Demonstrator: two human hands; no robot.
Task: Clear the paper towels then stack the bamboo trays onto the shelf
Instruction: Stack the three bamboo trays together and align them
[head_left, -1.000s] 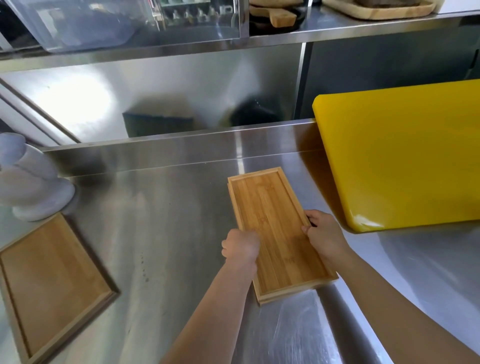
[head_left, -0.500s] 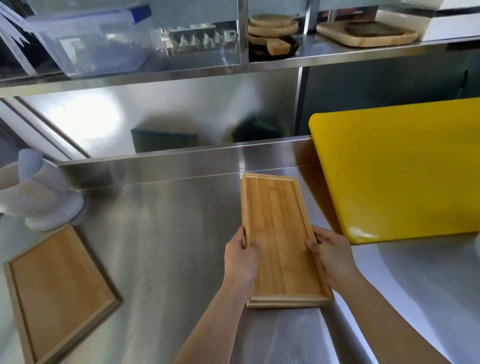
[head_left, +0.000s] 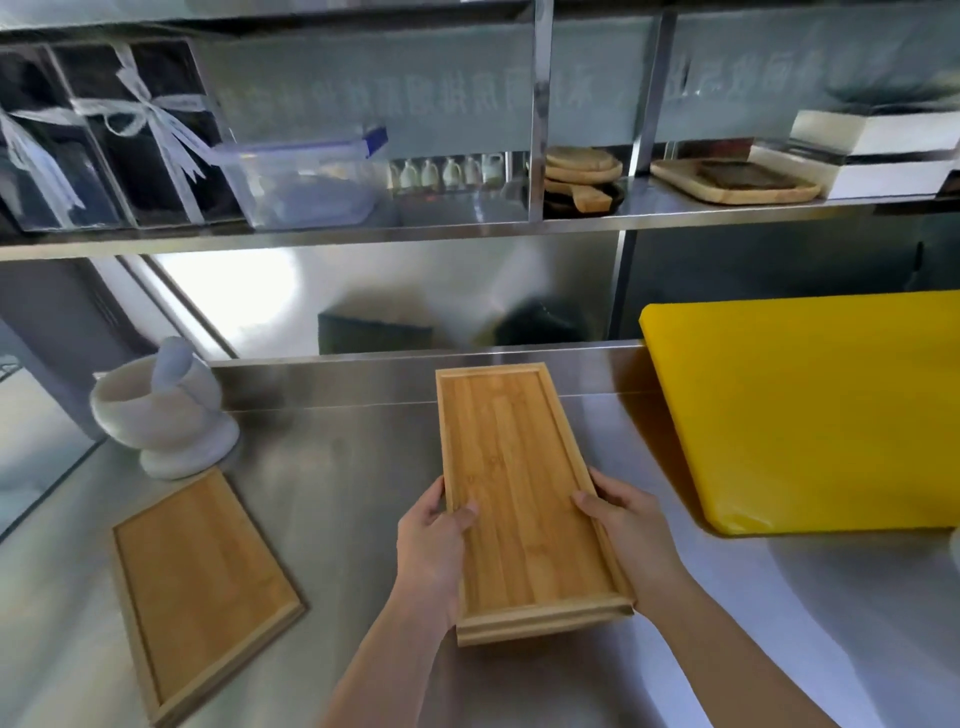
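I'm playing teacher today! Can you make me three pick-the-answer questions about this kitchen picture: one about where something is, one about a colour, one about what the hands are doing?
1. Where is the mortar?
A. On the counter, left
B. On the shelf
C. On the yellow board

2. What colour is the big cutting board?
A. Green
B. Yellow
C. White

3. What is the narrow bamboo tray doing?
A. Lying alone on the counter
B. Leaning on the wall
C. Held by both hands

Answers:
1 A, it stands beside the wide tray.
2 B, it is bright yellow.
3 C, the left hand and right hand grip its sides.

A yellow cutting board (head_left: 810, 415) leans at right; a white mortar and pestle (head_left: 163, 410) stands at left.
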